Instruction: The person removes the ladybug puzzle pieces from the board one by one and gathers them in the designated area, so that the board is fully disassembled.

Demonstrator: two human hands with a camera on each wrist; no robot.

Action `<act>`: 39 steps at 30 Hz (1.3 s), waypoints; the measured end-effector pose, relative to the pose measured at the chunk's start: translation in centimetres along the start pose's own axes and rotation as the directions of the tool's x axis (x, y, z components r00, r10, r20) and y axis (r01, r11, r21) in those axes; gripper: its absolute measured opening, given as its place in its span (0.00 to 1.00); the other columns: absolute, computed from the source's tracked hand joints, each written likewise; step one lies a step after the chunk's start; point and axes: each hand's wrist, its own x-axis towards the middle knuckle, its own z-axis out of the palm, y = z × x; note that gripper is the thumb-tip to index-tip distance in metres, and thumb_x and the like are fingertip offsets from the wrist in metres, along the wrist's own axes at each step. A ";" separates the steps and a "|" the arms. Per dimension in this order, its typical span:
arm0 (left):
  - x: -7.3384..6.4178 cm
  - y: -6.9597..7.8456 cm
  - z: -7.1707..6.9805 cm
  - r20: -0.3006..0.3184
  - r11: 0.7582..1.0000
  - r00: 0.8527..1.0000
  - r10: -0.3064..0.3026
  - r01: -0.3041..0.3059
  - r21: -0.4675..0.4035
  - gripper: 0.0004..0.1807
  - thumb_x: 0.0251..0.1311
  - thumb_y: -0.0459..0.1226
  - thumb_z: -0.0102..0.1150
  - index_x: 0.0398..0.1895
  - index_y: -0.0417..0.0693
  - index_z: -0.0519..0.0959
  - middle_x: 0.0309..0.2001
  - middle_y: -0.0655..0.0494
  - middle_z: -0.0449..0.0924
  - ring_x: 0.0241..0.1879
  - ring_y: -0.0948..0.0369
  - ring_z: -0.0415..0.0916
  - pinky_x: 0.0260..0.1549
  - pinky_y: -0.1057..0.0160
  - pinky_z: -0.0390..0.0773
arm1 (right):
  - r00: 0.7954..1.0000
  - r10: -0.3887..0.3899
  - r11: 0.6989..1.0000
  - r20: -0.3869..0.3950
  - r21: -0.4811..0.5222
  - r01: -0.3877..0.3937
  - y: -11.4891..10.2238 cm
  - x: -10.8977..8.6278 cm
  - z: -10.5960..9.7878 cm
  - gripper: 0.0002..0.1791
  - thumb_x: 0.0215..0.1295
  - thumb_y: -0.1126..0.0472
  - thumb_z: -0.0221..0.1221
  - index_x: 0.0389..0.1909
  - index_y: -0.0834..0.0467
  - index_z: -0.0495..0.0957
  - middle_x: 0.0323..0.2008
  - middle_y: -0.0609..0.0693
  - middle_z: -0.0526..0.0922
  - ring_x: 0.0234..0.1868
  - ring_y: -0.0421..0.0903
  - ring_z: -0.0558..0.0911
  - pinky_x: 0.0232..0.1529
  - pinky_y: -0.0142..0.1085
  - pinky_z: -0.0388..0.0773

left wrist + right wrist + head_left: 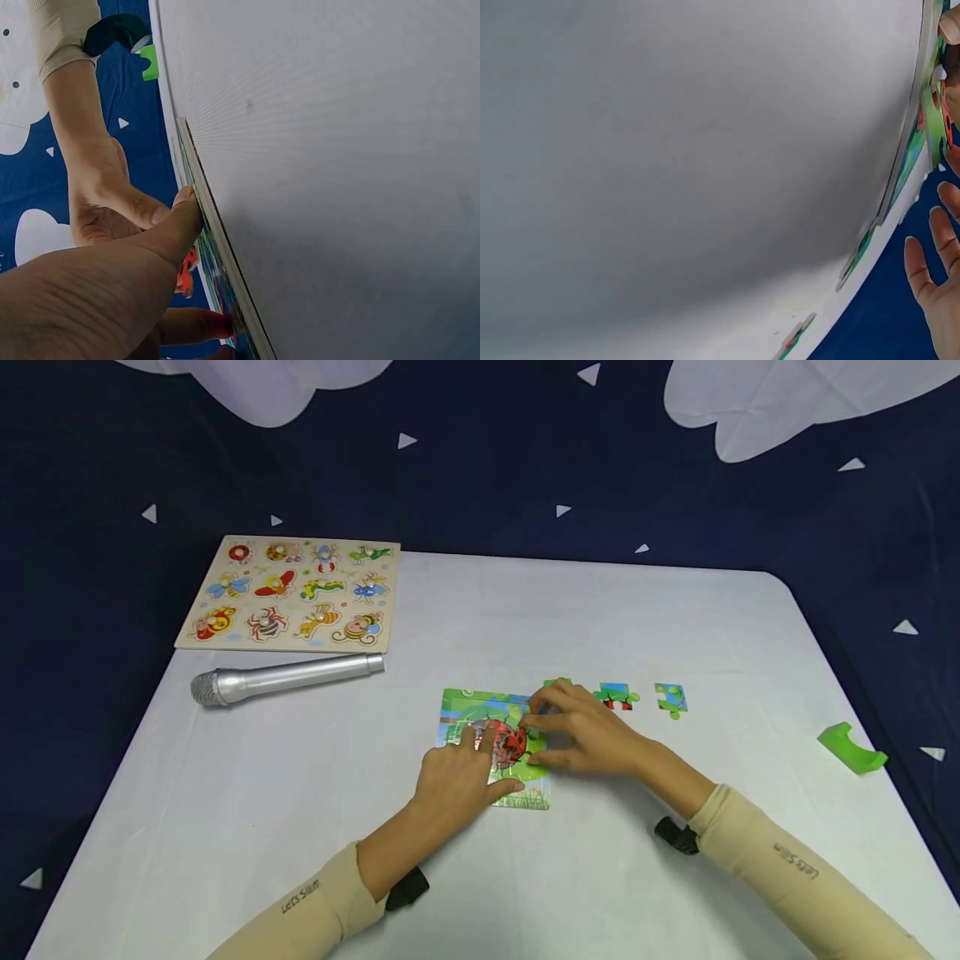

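Observation:
A ladybug jigsaw puzzle in a flat tray lies on the table, its left middle covered by my left hand. That hand's fingers rest on the picture, and its thumb is stretched along the near edge. At the puzzle's right side, my right hand pinches a green-and-red puzzle piece, tilted up from the board. In the left wrist view a red, black-spotted part shows between the two hands. Right of the puzzle lie loose pieces: one green piece partly behind my right hand, and a blue-and-green ladybug piece.
Another blue-and-green piece lies farther right. Near the right table edge is a green curved block. At back left, a wooden peg board with insect shapes stands behind a silver microphone.

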 end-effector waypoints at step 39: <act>-0.1 -0.1 0.0 -0.016 0.997 1.000 -0.011 0.010 -0.070 0.49 0.52 0.74 0.53 0.67 0.49 0.75 0.54 0.44 0.82 0.10 0.61 0.68 0.10 0.66 0.64 | 0.973 0.182 0.970 0.146 -0.189 -0.153 -1.6 0.6 -0.7 0.22 0.48 0.46 0.73 0.38 0.59 0.87 0.42 0.51 0.76 0.47 0.49 0.73 0.45 0.46 0.72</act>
